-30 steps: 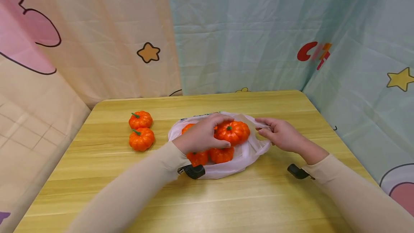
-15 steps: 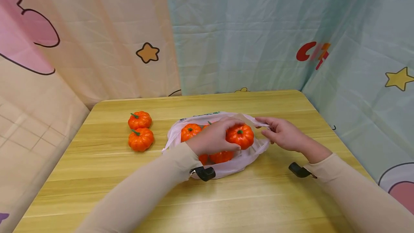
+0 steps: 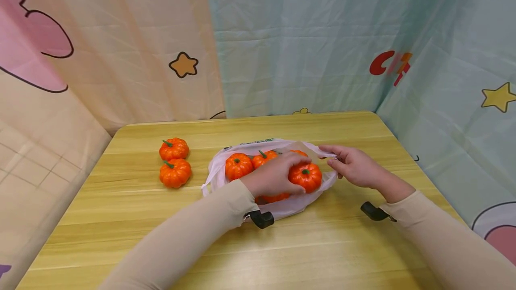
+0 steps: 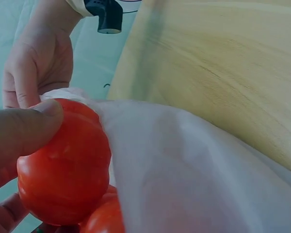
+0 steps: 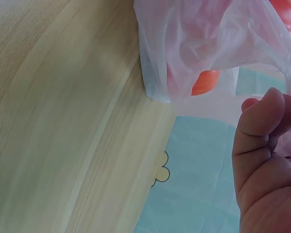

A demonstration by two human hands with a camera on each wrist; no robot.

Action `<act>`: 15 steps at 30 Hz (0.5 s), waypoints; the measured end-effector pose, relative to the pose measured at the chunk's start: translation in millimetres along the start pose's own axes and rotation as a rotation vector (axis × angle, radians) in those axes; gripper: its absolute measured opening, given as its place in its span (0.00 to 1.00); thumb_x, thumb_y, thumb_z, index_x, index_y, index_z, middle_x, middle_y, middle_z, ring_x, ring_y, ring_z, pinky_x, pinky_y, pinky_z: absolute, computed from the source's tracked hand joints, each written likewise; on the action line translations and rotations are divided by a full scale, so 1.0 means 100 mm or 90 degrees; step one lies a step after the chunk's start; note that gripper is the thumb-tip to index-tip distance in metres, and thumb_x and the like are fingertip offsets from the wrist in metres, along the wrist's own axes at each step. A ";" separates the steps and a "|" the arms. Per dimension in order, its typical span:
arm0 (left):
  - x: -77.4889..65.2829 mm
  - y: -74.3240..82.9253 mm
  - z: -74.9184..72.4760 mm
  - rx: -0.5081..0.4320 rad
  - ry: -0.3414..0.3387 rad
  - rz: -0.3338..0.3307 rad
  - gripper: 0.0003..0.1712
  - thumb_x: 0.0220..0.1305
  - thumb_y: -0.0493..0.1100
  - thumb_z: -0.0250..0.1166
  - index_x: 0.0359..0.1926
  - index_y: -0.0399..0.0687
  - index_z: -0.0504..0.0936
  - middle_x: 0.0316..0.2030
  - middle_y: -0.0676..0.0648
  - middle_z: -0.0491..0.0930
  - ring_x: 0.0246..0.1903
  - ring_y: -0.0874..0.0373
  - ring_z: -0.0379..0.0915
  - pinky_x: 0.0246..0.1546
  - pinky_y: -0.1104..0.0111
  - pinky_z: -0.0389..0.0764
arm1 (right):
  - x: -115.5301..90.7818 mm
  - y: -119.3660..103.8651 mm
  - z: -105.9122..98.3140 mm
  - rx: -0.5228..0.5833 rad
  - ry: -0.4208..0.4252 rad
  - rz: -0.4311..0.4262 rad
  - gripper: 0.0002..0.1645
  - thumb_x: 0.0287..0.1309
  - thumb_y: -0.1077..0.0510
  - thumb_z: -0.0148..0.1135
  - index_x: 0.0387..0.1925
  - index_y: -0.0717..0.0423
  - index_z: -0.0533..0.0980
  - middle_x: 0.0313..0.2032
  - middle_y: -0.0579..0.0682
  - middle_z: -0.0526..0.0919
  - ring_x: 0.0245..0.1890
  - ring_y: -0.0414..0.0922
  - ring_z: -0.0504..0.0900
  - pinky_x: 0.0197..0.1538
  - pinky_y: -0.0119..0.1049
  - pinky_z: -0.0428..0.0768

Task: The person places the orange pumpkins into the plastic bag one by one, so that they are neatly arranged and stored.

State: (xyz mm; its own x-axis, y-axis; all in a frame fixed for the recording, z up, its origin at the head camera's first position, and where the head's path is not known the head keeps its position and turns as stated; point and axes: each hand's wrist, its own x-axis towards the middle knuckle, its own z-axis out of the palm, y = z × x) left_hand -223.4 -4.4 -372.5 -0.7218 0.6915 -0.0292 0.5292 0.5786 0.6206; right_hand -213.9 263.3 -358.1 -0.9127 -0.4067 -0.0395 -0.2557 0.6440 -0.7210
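In the head view my left hand (image 3: 276,174) grips a small orange toy pumpkin (image 3: 307,180) at the right side of a whitish plastic bag (image 3: 217,167). The thumb lies along its smooth side in the left wrist view, where another pumpkin (image 4: 106,218) shows just beneath it. The bag's right rim is pinched by my right hand (image 3: 356,168), thumb against fingers. Several pumpkins sit in the bag, one (image 3: 238,166) at its left and one (image 3: 264,159) at the back; my left hand partly covers others.
Two more pumpkins stand on the wooden table (image 3: 121,200) left of the bag, a rear one (image 3: 174,149) and a front one (image 3: 175,173), close together. Printed curtains (image 3: 330,48) enclose the table at the back and sides.
My left hand has carried its pumpkin to the right and slightly nearer within the bag, uncovering pumpkins at the left and back. My right hand stays at the bag's rim.
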 end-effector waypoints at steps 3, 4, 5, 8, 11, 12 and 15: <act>0.01 -0.01 0.03 -0.008 -0.010 -0.005 0.42 0.64 0.49 0.75 0.77 0.63 0.69 0.75 0.57 0.67 0.71 0.57 0.67 0.71 0.59 0.72 | 0.00 0.00 -0.01 -0.003 -0.003 0.000 0.30 0.77 0.60 0.56 0.76 0.61 0.67 0.32 0.51 0.82 0.26 0.51 0.75 0.23 0.34 0.71; 0.01 -0.01 0.04 -0.011 -0.013 -0.008 0.42 0.64 0.50 0.75 0.77 0.64 0.69 0.75 0.57 0.67 0.71 0.57 0.67 0.71 0.59 0.72 | 0.00 0.01 -0.01 -0.004 -0.003 0.000 0.30 0.77 0.60 0.56 0.76 0.61 0.67 0.31 0.51 0.82 0.26 0.51 0.75 0.23 0.34 0.71; 0.01 -0.01 0.04 -0.013 -0.016 -0.010 0.42 0.65 0.50 0.75 0.77 0.65 0.69 0.75 0.57 0.66 0.71 0.57 0.67 0.71 0.59 0.72 | -0.01 0.01 -0.01 -0.005 -0.004 0.000 0.30 0.77 0.60 0.56 0.76 0.61 0.67 0.29 0.50 0.81 0.26 0.51 0.75 0.23 0.34 0.71; 0.01 0.00 0.05 -0.012 -0.021 -0.013 0.42 0.64 0.50 0.75 0.77 0.66 0.69 0.75 0.57 0.66 0.69 0.58 0.68 0.70 0.60 0.72 | -0.01 0.01 -0.01 -0.009 -0.005 -0.001 0.30 0.77 0.61 0.56 0.76 0.61 0.67 0.26 0.50 0.79 0.25 0.48 0.75 0.23 0.34 0.70; 0.01 0.01 0.05 -0.005 -0.023 -0.012 0.42 0.64 0.50 0.75 0.77 0.66 0.69 0.75 0.57 0.66 0.69 0.57 0.67 0.70 0.60 0.73 | -0.01 0.02 -0.01 -0.010 -0.004 -0.002 0.30 0.77 0.61 0.56 0.76 0.61 0.68 0.26 0.51 0.78 0.24 0.46 0.74 0.23 0.34 0.70; 0.01 0.01 0.05 -0.004 -0.022 -0.011 0.42 0.64 0.50 0.75 0.77 0.66 0.69 0.75 0.56 0.66 0.70 0.57 0.67 0.70 0.60 0.72 | -0.01 0.02 -0.01 -0.011 -0.004 -0.002 0.30 0.77 0.61 0.56 0.76 0.61 0.68 0.26 0.52 0.78 0.24 0.46 0.74 0.23 0.34 0.70; 0.00 0.01 0.05 -0.006 -0.024 -0.007 0.42 0.64 0.50 0.75 0.77 0.64 0.69 0.75 0.57 0.66 0.72 0.58 0.65 0.71 0.61 0.71 | -0.02 0.03 -0.01 -0.011 -0.004 -0.002 0.30 0.77 0.61 0.57 0.76 0.61 0.68 0.26 0.51 0.78 0.24 0.46 0.74 0.23 0.34 0.71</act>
State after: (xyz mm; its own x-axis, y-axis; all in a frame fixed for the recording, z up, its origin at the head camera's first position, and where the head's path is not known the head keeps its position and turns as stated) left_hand -220.3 -1.4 -375.8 -0.7103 0.7009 -0.0649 0.5171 0.5821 0.6275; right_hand -213.3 266.5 -359.2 -0.9102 -0.4120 -0.0417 -0.2636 0.6540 -0.7090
